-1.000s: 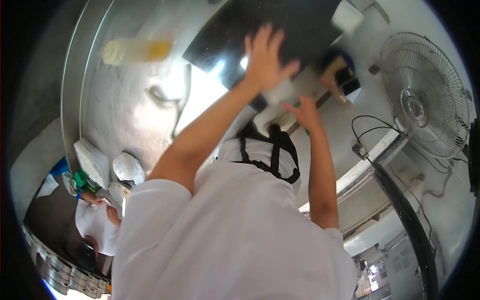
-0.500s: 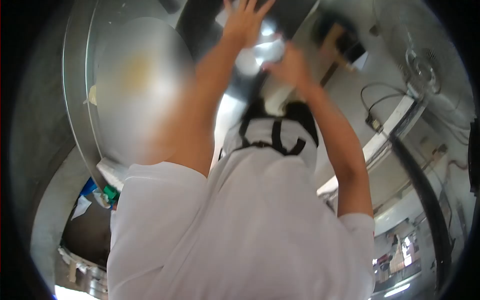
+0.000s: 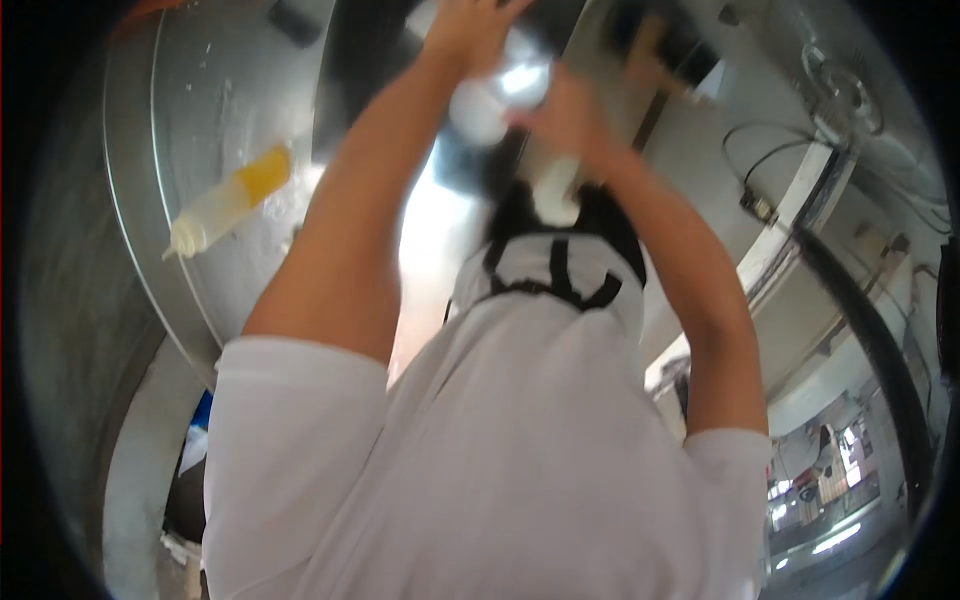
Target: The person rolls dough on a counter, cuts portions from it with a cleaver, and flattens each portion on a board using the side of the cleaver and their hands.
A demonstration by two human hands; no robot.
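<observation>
My left hand (image 3: 470, 38) is over the dark, shiny panel (image 3: 360, 65) at the top edge. Its fingers are apart and partly cut off by the frame. Just to the right, my right hand (image 3: 568, 112) is smeared by motion, its thumb side pointing left towards a blurred, pale round thing (image 3: 478, 112). Whether that hand grips anything cannot be made out. On the metal surface at the left lies a squeeze bottle (image 3: 228, 207), with a yellow part at one end and its nozzle pointing down left.
A fan (image 3: 845, 90) stands at the upper right, beside a looped black cable (image 3: 745, 130) with a plug. A thick black pole (image 3: 875, 340) runs down the right side. A blurred brown and black object (image 3: 665, 55) is near the top.
Both hands have moved up in the view, and my right hand has come closer to the dark panel. The view has shifted; the co-worker at the lower left is no longer visible.
</observation>
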